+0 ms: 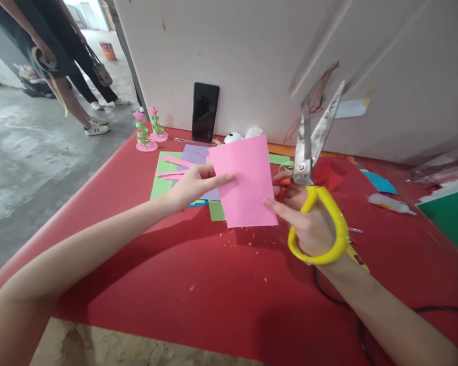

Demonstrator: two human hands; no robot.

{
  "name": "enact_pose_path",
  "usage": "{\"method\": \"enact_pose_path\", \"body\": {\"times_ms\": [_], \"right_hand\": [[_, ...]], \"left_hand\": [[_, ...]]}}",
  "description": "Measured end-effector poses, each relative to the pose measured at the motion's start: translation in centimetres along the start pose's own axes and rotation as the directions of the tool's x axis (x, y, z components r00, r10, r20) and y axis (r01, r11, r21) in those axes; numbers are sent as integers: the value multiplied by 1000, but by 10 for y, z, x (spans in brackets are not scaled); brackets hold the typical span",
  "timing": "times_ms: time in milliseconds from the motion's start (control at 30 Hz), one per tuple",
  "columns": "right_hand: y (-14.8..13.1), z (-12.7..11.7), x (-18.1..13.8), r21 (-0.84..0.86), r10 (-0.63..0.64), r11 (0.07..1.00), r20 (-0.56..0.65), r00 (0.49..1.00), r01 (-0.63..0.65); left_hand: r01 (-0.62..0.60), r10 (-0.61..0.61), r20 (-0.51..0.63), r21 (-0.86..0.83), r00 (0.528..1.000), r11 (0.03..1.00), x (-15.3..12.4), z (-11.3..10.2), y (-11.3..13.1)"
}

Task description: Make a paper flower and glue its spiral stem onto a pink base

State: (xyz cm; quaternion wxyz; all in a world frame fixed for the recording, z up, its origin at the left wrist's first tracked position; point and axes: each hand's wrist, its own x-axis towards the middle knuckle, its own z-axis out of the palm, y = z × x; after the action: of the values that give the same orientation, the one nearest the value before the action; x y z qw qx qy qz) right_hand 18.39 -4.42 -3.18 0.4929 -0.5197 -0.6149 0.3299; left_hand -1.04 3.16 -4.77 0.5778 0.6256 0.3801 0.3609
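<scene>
Pink paper [246, 195] held up over the middle of the red table [168, 284], pinched at left by the left hand [194, 185] and at right by the right hand [311, 226], with scissors [303, 168] looped around the latter. Probably light, thin, easily creased; best gripped gently near opposite edges.

Flat indoor light here; pale doorway [89, 12] far back blown out. Pink rectangular paper sheet [248, 185] reads bright, even. Soft shadows under bare forearms [99, 239] on smooth red tabletop [168, 295]. Whitish sheen on grey concrete floor [23, 137]. Edges stretched wide-angle; clear plastic [442, 161], far right, smeared.
</scene>
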Motion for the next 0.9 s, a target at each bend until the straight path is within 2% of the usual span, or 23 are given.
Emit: {"method": "enact_pose_path", "body": {"times_ms": [100, 200, 300, 400, 467, 567, 700, 800, 900], "right_hand": [[-2, -3, -1, 50, -3, 999, -41, 999, 5], [1, -2, -2, 156, 47, 987, -44, 998, -40], [3, 0, -3, 271, 110, 959, -87, 990, -83], [1, -1, -3, 357, 158, 926, -80, 984, -120], [-2, -2, -2, 372, 164, 915, 12, 986, -157], [-5, -4, -3, 431, 167, 869, 204, 965, -242], [-3, -7, -10, 531, 92, 749, 509, 856, -397], [-6, -10, -13, 510, 91, 700, 630, 771, -500], [-12, -11, -12, 454, 122, 689, 696, 708, -565]], "left_hand": [[24, -32, 142, 59, 989, 998, -5, 4, 5], [60, -81, 286, 81, 955, 995, -13, 11, 9], [89, -94, 345, 28, 934, 996, -18, 16, 10], [60, -28, 225, -135, 974, 989, -13, 13, 8], [-31, 54, 65, -310, 996, 950, -5, 7, 8], [-85, 45, -93, -488, 995, 869, 7, -6, 11], [-100, -9, -161, -655, 987, 749, 16, -17, 13], [-82, -35, -151, -702, 988, 707, 17, -21, 12], [-70, -49, -146, -709, 988, 702, 17, -22, 11]]}}
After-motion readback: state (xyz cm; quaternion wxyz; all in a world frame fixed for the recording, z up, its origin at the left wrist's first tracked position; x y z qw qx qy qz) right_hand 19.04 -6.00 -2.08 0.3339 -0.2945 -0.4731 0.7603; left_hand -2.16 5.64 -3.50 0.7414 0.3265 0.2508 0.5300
